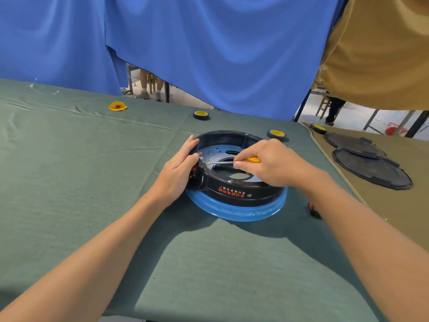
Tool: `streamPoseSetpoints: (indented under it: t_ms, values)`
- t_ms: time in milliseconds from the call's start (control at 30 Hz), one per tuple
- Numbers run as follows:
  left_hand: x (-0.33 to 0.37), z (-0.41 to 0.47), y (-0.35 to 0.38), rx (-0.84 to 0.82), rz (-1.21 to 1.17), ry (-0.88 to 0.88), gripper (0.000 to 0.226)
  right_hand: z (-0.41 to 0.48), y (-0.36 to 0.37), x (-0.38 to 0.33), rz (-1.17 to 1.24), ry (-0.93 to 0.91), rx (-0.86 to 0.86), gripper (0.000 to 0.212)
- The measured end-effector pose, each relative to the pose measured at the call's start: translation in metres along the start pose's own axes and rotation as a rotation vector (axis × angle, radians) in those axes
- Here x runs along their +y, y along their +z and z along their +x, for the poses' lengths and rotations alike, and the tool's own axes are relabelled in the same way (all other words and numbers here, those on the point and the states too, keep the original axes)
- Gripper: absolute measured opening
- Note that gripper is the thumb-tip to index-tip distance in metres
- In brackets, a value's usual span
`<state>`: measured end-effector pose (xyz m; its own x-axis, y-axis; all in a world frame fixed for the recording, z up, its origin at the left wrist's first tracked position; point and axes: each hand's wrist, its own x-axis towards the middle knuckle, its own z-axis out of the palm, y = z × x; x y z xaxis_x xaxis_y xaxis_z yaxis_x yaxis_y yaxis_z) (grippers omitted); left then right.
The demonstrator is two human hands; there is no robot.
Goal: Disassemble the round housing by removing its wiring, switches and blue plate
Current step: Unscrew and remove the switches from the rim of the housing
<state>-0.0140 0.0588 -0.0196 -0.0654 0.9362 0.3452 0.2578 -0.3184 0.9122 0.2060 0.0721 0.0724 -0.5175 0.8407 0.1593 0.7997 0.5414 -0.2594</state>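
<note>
A round black housing with red lettering sits upside down on a blue ring-shaped rim in the middle of the green table. A pale blue plate lies inside it. My left hand grips the housing's left wall, beside the red switch block. My right hand holds a yellow-handled screwdriver, its metal shaft pointing left, with the tip at a small fitting near the left inner wall.
Two tape rolls with yellow centres lie behind the housing. A yellow scrap lies at the far left. A small red-and-black part rests to the right. Two black round covers lie on the tan cloth.
</note>
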Motion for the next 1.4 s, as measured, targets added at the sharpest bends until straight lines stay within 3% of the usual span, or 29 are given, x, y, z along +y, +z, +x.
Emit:
streamPoseSetpoints:
  t_ms: [167,400,767,1100,1400]
  values:
    - [-0.001,-0.002,0.000,-0.011,0.080,0.039,0.041,0.007,0.006,0.005,0.025,-0.056,0.022,0.020]
    - [0.003,-0.003,-0.001,-0.036,0.016,0.027,0.041,0.014,0.002,0.009,-0.042,-0.109,0.026,0.019]
    - [0.003,-0.003,0.001,-0.052,0.042,0.015,0.042,0.027,0.001,0.009,0.096,-0.141,-0.049,0.016]
    - [0.012,-0.006,0.000,-0.023,-0.003,0.093,0.029,0.012,0.012,0.021,0.094,-0.149,0.023,0.016]
    - [0.010,-0.007,0.002,-0.031,0.020,0.051,0.035,0.015,0.021,0.017,0.099,-0.155,0.036,0.018]
